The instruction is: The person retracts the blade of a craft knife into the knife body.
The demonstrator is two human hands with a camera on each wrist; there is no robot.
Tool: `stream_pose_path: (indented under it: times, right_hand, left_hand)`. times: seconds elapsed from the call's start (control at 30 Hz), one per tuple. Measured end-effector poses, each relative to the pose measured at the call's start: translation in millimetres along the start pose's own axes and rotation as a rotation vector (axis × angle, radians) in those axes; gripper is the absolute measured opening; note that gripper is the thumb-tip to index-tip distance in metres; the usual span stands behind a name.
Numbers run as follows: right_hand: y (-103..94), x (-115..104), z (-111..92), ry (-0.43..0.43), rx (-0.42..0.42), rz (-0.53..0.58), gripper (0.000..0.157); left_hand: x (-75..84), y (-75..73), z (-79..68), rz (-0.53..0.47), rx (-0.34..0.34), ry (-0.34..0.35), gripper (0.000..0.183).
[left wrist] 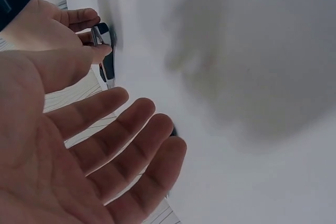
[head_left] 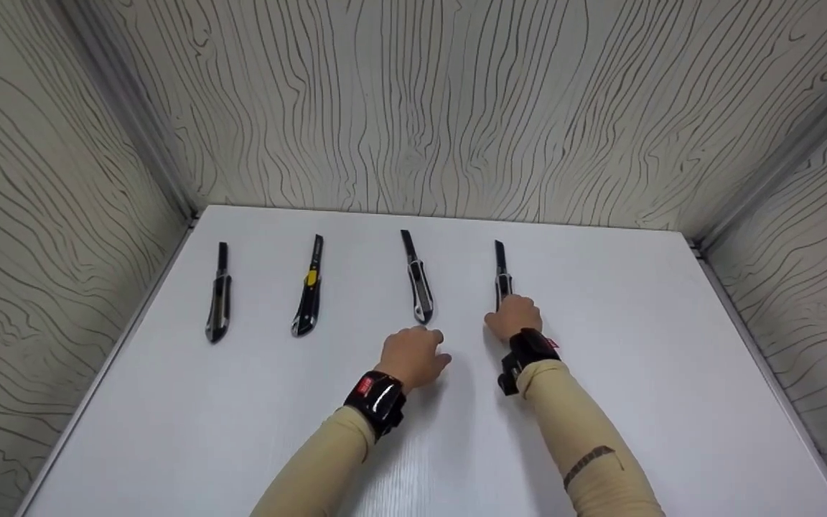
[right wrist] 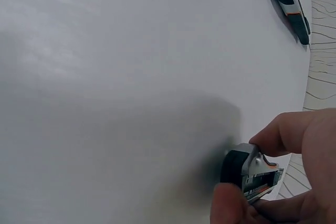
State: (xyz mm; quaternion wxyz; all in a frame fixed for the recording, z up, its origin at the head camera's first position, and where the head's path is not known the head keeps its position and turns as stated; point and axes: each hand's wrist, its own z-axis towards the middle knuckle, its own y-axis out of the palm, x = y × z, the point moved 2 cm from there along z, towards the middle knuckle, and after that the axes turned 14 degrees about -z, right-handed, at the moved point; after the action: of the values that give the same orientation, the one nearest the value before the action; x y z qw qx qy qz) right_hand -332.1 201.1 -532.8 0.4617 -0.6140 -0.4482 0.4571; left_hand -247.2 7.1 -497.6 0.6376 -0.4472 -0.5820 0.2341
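Note:
My right hand [head_left: 515, 316] grips the handle of the rightmost box cutter [head_left: 502, 276], thumb and fingers on either side of it. Its dark blade end points toward the back of the table. In the right wrist view, the butt of this black and silver box cutter [right wrist: 252, 171] shows between thumb and fingers. My left hand [head_left: 413, 357] hovers over the table with nothing in it, its fingers [left wrist: 152, 150] loosely extended. Just beyond it lies a second silver and black box cutter [head_left: 419, 287], blade end toward the back.
Farther left on the white table [head_left: 227, 431] lie a black box cutter with a yellow slider [head_left: 309, 294] and a silver and black one [head_left: 219, 301]. Wood-grain panels [head_left: 413, 108] enclose the table at the back and both sides.

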Motion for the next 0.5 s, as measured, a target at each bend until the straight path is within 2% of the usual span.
stream_pose_path:
  times: [0.13, 0.3, 0.4, 0.5]
  right_hand:
    - [-5.4, 5, -10, 0.002, -0.041, 0.032, 0.022]
    - [-8.3, 7, -24, -0.019, -0.042, 0.043, 0.024]
    - [-10.7, 6, -37, -0.042, -0.023, 0.071, 0.025]
    - [-13.0, 3, -51, -0.081, 0.015, 0.101, 0.026]
  left_hand:
    - [4.5, 1.5, -1.2, -0.011, 0.012, 0.016, 0.033]
    - [8.6, 2.8, -0.1, -0.042, 0.039, 0.041, 0.03]
    - [9.0, 4.4, 3.2, -0.107, 0.059, 0.051, 0.028]
    - [7.1, 7.0, 6.9, -0.226, 0.08, 0.042, 0.026]
